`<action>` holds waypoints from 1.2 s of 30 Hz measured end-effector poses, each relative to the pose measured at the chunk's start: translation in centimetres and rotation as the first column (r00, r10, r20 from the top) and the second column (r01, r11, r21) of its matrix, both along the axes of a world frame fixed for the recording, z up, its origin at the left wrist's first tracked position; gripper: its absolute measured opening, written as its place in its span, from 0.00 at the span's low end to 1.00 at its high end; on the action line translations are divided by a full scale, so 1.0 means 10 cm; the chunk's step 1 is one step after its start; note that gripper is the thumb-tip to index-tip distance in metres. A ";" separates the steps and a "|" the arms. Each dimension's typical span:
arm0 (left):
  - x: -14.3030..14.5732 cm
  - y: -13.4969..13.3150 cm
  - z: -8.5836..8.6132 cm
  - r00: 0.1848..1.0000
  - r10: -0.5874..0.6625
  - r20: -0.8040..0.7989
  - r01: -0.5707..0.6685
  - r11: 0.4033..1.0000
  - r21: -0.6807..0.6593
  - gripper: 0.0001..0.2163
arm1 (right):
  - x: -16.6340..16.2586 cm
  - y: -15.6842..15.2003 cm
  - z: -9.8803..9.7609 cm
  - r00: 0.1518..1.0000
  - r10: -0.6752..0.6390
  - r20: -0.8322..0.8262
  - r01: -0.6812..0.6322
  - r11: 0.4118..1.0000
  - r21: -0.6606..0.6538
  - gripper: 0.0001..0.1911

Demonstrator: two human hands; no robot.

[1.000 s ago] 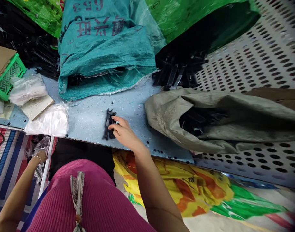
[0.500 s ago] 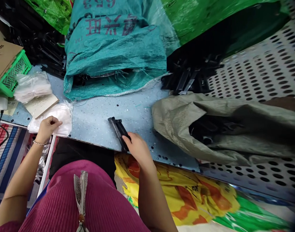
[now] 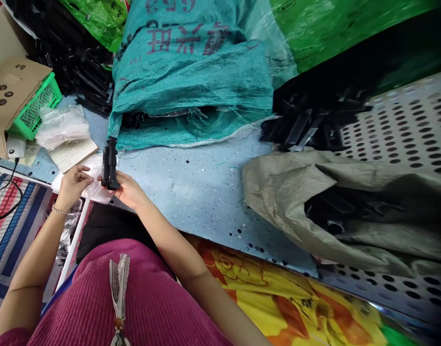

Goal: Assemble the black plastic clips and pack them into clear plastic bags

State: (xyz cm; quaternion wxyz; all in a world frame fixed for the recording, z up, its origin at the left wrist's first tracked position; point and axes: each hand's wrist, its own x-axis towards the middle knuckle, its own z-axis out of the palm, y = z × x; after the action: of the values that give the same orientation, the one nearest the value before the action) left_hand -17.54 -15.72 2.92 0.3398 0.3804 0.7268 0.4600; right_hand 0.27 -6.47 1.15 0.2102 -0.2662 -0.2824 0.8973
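My right hand (image 3: 129, 191) grips a black folded stand (image 3: 109, 166) by its lower end. The stand looks like a small tripod with parallel legs and is held upright above the bags' right side. Close by on the left, my left hand (image 3: 73, 186) has its fingers curled and thumb bent in at a thin clear plastic bag. That bag belongs to a flat white-looking pile of plastic bags (image 3: 99, 192) at the table's front edge. Part of the pile is hidden behind both hands and the stand.
A teal woven sack (image 3: 191, 86) lies open at the back. More black parts (image 3: 303, 127) are heaped right of it and at the back left. A grey sack (image 3: 278, 192) holds further black parts. Bundled bags (image 3: 63, 132), a cardboard piece (image 3: 74, 154) and a green basket (image 3: 43, 103) stand left.
My right hand has carried the black stand leftward from mid-table to beside my left hand and turned it more upright. My left hand has stayed at the bags, its fingers slightly shifted.
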 end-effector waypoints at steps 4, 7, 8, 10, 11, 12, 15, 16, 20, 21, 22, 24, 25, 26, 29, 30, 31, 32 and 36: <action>0.04 0.00 -0.02 0.989 0.014 0.149 -0.021 0.999 0.047 0.22 | 0.02 0.01 -0.09 0.999 0.035 0.002 -0.035 0.999 0.008 0.14; 0.08 0.01 -0.02 0.992 0.032 0.123 -0.043 0.995 0.088 0.18 | 0.02 0.02 -0.12 0.996 0.092 0.015 -0.092 0.996 0.016 0.17; 0.06 0.00 0.00 0.992 0.041 0.116 -0.054 0.993 0.109 0.18 | 0.03 0.02 -0.14 0.996 0.081 0.028 -0.081 0.997 0.016 0.17; -0.01 -0.05 0.04 0.993 0.052 0.104 -0.068 0.985 0.157 0.18 | 0.07 0.03 -0.19 0.997 0.046 0.061 -0.047 0.999 0.019 0.17; -0.05 -0.08 0.07 0.996 0.044 0.077 -0.058 0.982 0.179 0.17 | 0.11 0.03 -0.21 0.996 0.038 0.077 -0.039 0.999 0.022 0.17; -0.09 -0.11 0.08 1.000 0.016 0.020 -0.019 0.981 0.191 0.14 | 0.16 0.03 -0.23 0.995 0.038 0.092 -0.041 0.999 0.026 0.17; -0.12 -0.17 0.08 0.938 -0.190 -0.290 0.225 0.970 0.089 0.04 | 0.30 -0.02 -0.20 0.991 0.037 0.125 -0.043 0.998 0.041 0.15; -0.11 -0.16 0.06 0.884 -0.264 -0.385 0.296 0.955 0.024 0.10 | 0.34 -0.06 -0.16 0.992 0.008 0.128 -0.015 0.999 0.052 0.15; -0.05 -0.02 -0.02 0.776 -0.322 -0.542 0.355 0.934 -0.047 0.25 | 0.46 -0.23 -0.04 0.999 -0.017 0.051 0.014 0.998 0.057 0.15; -0.06 0.01 -0.03 0.783 -0.302 -0.544 0.347 0.938 -0.021 0.27 | 0.49 -0.27 -0.05 0.998 0.059 0.014 -0.059 0.998 0.033 0.16; -0.07 0.04 -0.03 0.796 -0.281 -0.536 0.336 0.942 0.005 0.29 | 0.51 -0.30 -0.08 0.989 0.150 -0.019 -0.150 0.989 0.000 0.16; -0.10 0.06 -0.01 0.825 -0.253 -0.506 0.317 0.948 0.043 0.31 | 0.52 -0.34 -0.19 0.963 0.265 -0.054 -0.269 0.959 -0.089 0.16; -0.09 0.04 0.01 0.835 -0.244 -0.493 0.311 0.949 0.058 0.32 | 0.51 -0.35 -0.26 0.961 0.271 -0.053 -0.276 0.950 -0.144 0.14; -0.05 0.00 0.03 0.839 -0.238 -0.489 0.313 0.947 0.075 0.32 | 0.49 -0.36 -0.33 0.965 0.258 -0.048 -0.263 0.943 -0.204 0.12; 0.20 -0.21 0.10 0.787 -0.303 -0.537 0.437 0.889 0.139 0.31 | 0.43 -0.35 -0.44 0.982 0.185 -0.049 -0.190 0.919 -0.344 0.08; 0.30 -0.30 0.12 0.752 -0.343 -0.563 0.501 0.852 0.151 0.29 | 0.42 -0.35 -0.44 0.988 0.147 -0.053 -0.156 0.919 -0.363 0.08; 0.38 -0.39 0.12 0.721 -0.366 -0.588 0.544 0.825 0.154 0.28 | 0.42 -0.35 -0.43 0.993 0.104 -0.055 -0.117 0.923 -0.367 0.08; 0.44 -0.46 0.12 0.703 -0.362 -0.612 0.552 0.821 0.149 0.25 | 0.42 -0.35 -0.41 0.997 0.053 -0.058 -0.071 0.932 -0.356 0.10; 0.38 -0.56 0.05 0.653 -0.204 -0.729 0.305 0.952 0.006 0.21 | 0.49 -0.41 -0.33 0.996 -0.027 -0.089 0.000 0.955 -0.296 0.13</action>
State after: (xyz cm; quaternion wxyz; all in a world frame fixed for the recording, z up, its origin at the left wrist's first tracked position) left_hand -13.78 -21.36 3.40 0.0633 0.6491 0.7095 0.2669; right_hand 5.17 -10.57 -2.14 0.1870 -0.2552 -0.1334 0.9392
